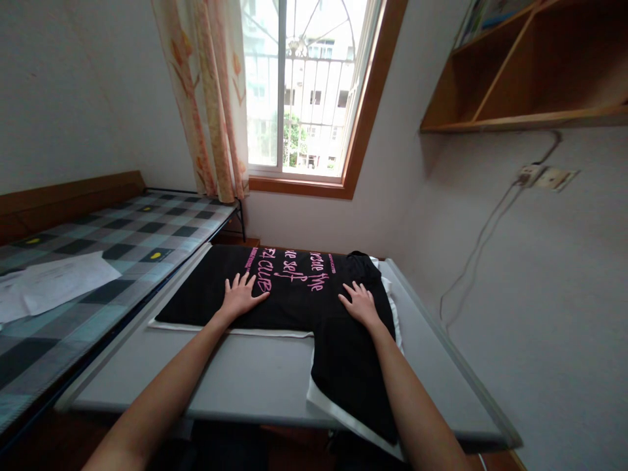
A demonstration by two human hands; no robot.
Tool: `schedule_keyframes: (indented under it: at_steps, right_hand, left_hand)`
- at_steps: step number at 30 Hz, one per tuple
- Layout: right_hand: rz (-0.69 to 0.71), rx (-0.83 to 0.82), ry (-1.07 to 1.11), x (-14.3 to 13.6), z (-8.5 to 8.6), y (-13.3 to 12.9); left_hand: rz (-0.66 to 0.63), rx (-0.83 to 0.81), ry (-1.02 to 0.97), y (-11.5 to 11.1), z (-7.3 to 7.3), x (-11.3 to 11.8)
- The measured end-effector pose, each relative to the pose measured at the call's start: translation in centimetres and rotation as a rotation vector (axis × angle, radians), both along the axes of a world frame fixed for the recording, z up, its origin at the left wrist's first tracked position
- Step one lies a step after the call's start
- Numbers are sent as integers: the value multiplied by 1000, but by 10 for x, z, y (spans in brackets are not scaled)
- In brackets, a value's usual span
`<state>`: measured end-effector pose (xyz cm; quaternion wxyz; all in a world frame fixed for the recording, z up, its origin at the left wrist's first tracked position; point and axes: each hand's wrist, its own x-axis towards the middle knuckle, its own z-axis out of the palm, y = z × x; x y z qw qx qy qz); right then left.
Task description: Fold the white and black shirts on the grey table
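A black shirt [289, 307] with pink lettering lies flat and sideways, its collar end to the right and one sleeve reaching toward the near table edge. White fabric [338, 412] shows beneath it along the near and right edges. My left hand [243, 296] rests on the shirt's body left of the lettering, fingers spread. Near the collar end, my right hand [360, 302] lies on the black cloth, its fingers also apart. Neither hand grips the cloth.
The shirt lies on a grey table [255, 373]. To the left is a bed with a checked cover [181, 229] and papers [69, 284]. A curtain [216, 98] hangs by the window. A wooden shelf [530, 118] and a socket with cables [534, 176] are on the right wall.
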<state>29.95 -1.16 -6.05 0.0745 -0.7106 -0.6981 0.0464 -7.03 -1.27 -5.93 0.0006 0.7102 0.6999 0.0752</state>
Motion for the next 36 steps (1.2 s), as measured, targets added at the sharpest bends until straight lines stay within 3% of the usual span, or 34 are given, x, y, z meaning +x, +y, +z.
schedule_keyframes:
  at_steps: [36]
  right_hand:
    - [3, 1, -5, 1, -2, 2]
  left_hand:
    - [-33, 8, -44, 0, -3, -3]
